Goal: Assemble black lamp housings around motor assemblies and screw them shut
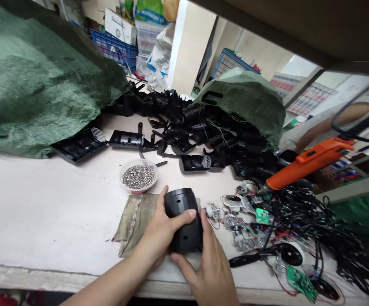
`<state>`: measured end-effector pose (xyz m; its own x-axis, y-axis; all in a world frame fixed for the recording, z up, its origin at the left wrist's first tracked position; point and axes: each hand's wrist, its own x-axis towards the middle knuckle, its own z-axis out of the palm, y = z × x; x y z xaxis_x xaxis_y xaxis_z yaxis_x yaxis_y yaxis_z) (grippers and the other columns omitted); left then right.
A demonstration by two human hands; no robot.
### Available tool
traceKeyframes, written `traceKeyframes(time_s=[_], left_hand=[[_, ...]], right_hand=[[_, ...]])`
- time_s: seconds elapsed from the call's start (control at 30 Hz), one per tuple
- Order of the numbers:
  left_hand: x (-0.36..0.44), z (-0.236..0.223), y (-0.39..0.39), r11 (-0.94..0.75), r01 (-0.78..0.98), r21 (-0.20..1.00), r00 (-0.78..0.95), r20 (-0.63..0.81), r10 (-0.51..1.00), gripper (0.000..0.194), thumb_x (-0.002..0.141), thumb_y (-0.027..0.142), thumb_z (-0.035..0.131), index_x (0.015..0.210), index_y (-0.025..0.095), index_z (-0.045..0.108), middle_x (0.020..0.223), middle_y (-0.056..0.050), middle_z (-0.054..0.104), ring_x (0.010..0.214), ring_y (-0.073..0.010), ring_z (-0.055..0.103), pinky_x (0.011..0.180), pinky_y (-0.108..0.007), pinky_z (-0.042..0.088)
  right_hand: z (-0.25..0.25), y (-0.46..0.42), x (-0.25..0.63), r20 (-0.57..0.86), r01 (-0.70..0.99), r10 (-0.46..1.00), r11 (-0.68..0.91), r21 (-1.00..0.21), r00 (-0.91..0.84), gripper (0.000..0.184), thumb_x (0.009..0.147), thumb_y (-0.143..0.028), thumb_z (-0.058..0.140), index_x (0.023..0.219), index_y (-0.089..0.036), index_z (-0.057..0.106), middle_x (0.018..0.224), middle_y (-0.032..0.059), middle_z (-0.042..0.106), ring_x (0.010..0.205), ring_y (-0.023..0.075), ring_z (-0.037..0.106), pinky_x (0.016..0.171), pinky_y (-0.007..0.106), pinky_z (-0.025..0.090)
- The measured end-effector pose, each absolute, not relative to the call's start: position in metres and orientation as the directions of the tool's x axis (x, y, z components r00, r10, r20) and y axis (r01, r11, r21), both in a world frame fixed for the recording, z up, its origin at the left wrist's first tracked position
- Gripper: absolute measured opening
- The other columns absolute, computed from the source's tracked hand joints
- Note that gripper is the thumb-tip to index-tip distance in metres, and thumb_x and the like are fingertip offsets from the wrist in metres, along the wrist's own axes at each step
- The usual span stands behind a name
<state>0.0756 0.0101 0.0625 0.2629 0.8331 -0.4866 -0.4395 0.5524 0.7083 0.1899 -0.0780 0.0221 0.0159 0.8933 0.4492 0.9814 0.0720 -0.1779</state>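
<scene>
Between my two hands is a black plastic housing [184,231] with small round screw holes, held over a folded khaki cloth [136,221] on the table. My left hand [163,223] wraps its left side, thumb lying across the front face. Along the right side and lower edge, my right hand [205,259] grips it with fingers and thumb. Just beyond the cloth stands a clear round tub of small metal screws [139,176]. A black cable [251,257] runs to the right of my right hand; whether it joins the housing is hidden.
An orange electric screwdriver [308,163] hangs at the right above tangled black cords [324,221], green circuit boards [262,216] and small motors. Black plastic shells [127,139] pile up at the back between green woven sacks [44,80]. A shelf edge [283,38] overhangs the upper right.
</scene>
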Motion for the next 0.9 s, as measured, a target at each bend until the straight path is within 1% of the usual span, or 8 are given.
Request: traceKeyframes(time_s=[0.17, 0.4, 0.5, 0.57, 0.63, 0.73, 0.83, 0.9], left_hand=[[0.073, 0.066, 0.019, 0.553, -0.440, 0.707, 0.279, -0.478, 0.833, 0.066, 0.069, 0.016, 0.076, 0.126, 0.022, 0.045, 0.094, -0.003, 0.064, 0.068, -0.0141, 0.062, 0.060, -0.027, 0.054], [0.072, 0.063, 0.018, 0.524, -0.425, 0.739, 0.254, -0.458, 0.852, 0.056, 0.065, 0.016, 0.078, 0.115, 0.022, 0.054, 0.096, -0.001, 0.064, 0.073, -0.0131, 0.062, 0.065, -0.025, 0.055], [0.071, 0.061, 0.013, 0.500, -0.454, 0.738, 0.207, -0.458, 0.864, 0.071, 0.061, 0.016, 0.079, 0.126, 0.024, 0.050, 0.104, -0.002, 0.065, 0.081, -0.0143, 0.064, 0.068, -0.022, 0.054], [0.069, 0.063, 0.008, 0.469, -0.474, 0.745, 0.199, -0.428, 0.882, 0.084, 0.059, 0.017, 0.082, 0.133, 0.029, 0.044, 0.105, -0.001, 0.067, 0.084, -0.0150, 0.065, 0.069, -0.020, 0.054], [0.067, 0.067, 0.001, 0.446, -0.486, 0.752, 0.263, -0.362, 0.895, 0.095, 0.056, 0.021, 0.084, 0.138, 0.034, 0.038, 0.104, -0.001, 0.069, 0.086, -0.0183, 0.066, 0.072, -0.023, 0.054], [0.063, 0.072, -0.005, 0.445, -0.474, 0.760, 0.386, -0.276, 0.880, 0.107, 0.052, 0.027, 0.086, 0.141, 0.039, 0.029, 0.107, -0.002, 0.070, 0.095, -0.0275, 0.066, 0.080, -0.033, 0.054], [0.061, 0.067, -0.010, 0.415, -0.450, 0.791, 0.396, -0.240, 0.887, 0.113, 0.049, 0.035, 0.087, 0.143, 0.036, 0.025, 0.115, -0.004, 0.067, 0.108, -0.0322, 0.060, 0.092, -0.039, 0.047], [0.061, 0.060, -0.012, 0.444, -0.448, 0.776, 0.433, -0.246, 0.867, 0.108, 0.046, 0.045, 0.088, 0.140, 0.027, 0.036, 0.117, -0.008, 0.066, 0.113, -0.0360, 0.057, 0.098, -0.043, 0.042]], right_hand=[[0.038, -0.086, 0.201, 0.393, 0.924, 0.912, 0.042, -0.381, 0.120, 0.017, 0.091, -0.034, 0.049, 0.094, -0.020, 0.059, 0.083, 0.0034, 0.070, 0.077, 0.0183, 0.066, 0.075, 0.031, 0.050], [0.030, -0.080, 0.189, 0.428, 0.931, 0.887, -0.007, -0.364, 0.174, 0.030, 0.093, -0.020, 0.037, 0.068, -0.020, 0.054, 0.063, 0.0015, 0.055, 0.065, 0.0185, 0.052, 0.063, 0.030, 0.037], [0.033, -0.085, 0.195, 0.328, 0.830, 0.918, -0.003, -0.557, 0.223, 0.027, 0.094, -0.023, 0.037, 0.076, -0.021, 0.057, 0.071, 0.0017, 0.060, 0.071, 0.0171, 0.057, 0.065, 0.027, 0.042], [0.037, -0.089, 0.198, 0.229, 0.646, 0.919, -0.036, -0.762, 0.321, 0.021, 0.093, -0.032, 0.042, 0.098, -0.023, 0.060, 0.093, 0.0042, 0.066, 0.088, 0.0175, 0.061, 0.077, 0.026, 0.046], [0.040, -0.090, 0.199, 0.123, 0.419, 0.913, -0.056, -0.906, 0.389, 0.046, 0.085, -0.049, 0.055, 0.124, -0.025, 0.052, 0.121, 0.0073, 0.060, 0.110, 0.0214, 0.057, 0.093, 0.031, 0.044], [0.040, -0.087, 0.194, -0.038, 0.098, 0.965, -0.066, -0.993, 0.260, 0.090, 0.061, -0.064, 0.071, 0.135, -0.023, 0.044, 0.131, 0.0104, 0.055, 0.119, 0.0288, 0.053, 0.100, 0.039, 0.041], [0.032, -0.082, 0.193, -0.125, -0.068, 0.973, -0.114, -0.991, 0.192, 0.096, 0.054, -0.064, 0.076, 0.135, -0.022, 0.046, 0.130, 0.0120, 0.057, 0.120, 0.0316, 0.052, 0.101, 0.042, 0.040], [0.025, -0.079, 0.197, -0.141, -0.088, 0.963, -0.124, -0.988, 0.229, 0.101, 0.050, -0.064, 0.078, 0.136, -0.023, 0.046, 0.135, 0.0115, 0.053, 0.126, 0.0324, 0.047, 0.103, 0.042, 0.038]])
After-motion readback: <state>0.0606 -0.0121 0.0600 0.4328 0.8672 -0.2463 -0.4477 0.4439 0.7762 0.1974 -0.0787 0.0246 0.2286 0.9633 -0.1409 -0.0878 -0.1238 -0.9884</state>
